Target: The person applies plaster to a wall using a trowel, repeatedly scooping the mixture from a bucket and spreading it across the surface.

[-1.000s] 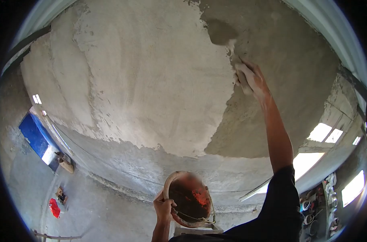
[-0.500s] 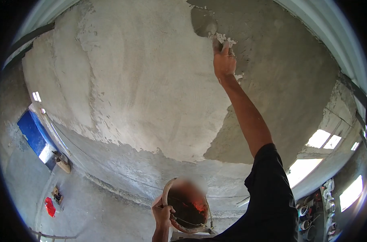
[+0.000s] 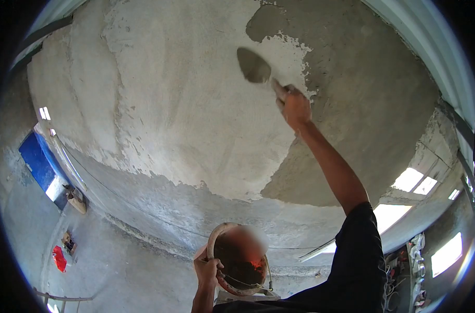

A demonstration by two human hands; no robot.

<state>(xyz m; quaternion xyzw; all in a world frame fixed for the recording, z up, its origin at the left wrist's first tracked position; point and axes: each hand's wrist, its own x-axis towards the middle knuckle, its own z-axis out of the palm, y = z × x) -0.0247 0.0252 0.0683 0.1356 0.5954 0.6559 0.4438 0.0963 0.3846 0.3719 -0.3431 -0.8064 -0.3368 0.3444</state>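
My right hand (image 3: 295, 107) is wrapped round the handle of a pointed trowel (image 3: 254, 66), raised high at the wall. Its blade shows over the pale, dry part of the wall (image 3: 185, 109), just left of the darker wet mortar (image 3: 368, 115). Low in the view, my left hand (image 3: 206, 268) grips the rim of a round bucket (image 3: 213, 245), thumb over the edge. Dark material lies inside the bucket, with a bright orange-red patch at its right. A blurred spot hides the bucket's upper part, and a wire handle hangs at its right side.
On the left, a blue door (image 3: 38, 156) stands by a sack (image 3: 76, 201), with a red bag (image 3: 59, 259) on the floor. Bright window openings (image 3: 391, 216) are at the right. Shelves with several items (image 3: 417, 271) fill the lower right. A cable crosses the lower wall.
My right hand has pulled back from the wet mortar's edge, moving down, and the trowel blade now shows to its left. My left hand still holds the bucket.
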